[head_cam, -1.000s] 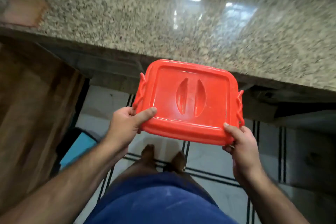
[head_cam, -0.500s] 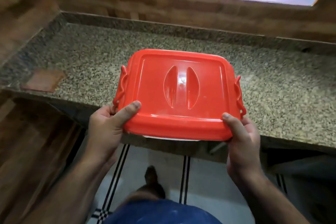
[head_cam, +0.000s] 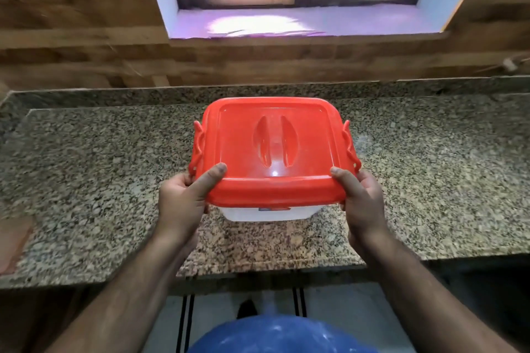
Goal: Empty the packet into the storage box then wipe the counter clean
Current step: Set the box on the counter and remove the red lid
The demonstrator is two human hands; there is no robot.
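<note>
I hold a storage box (head_cam: 269, 213) with a white body and a red clip-on lid (head_cam: 243, 140) over the middle of the granite counter (head_cam: 100, 180). My left hand (head_cam: 183, 203) grips its near left corner, thumb lying on the lid. My right hand (head_cam: 361, 203) grips the near right corner the same way. The lid is closed, with red latches on both sides. I cannot tell whether the box touches the counter. No packet is in view.
A brown patch (head_cam: 13, 241) lies on the counter's far left edge. A wooden wall and a window with a purple sill (head_cam: 286, 23) stand behind the counter. Tiled floor and my foot show below the counter's front edge.
The box has moved from below the counter's front edge up and forward over the counter. Both hands kept their grip on it, and the view has tilted up to the window.
</note>
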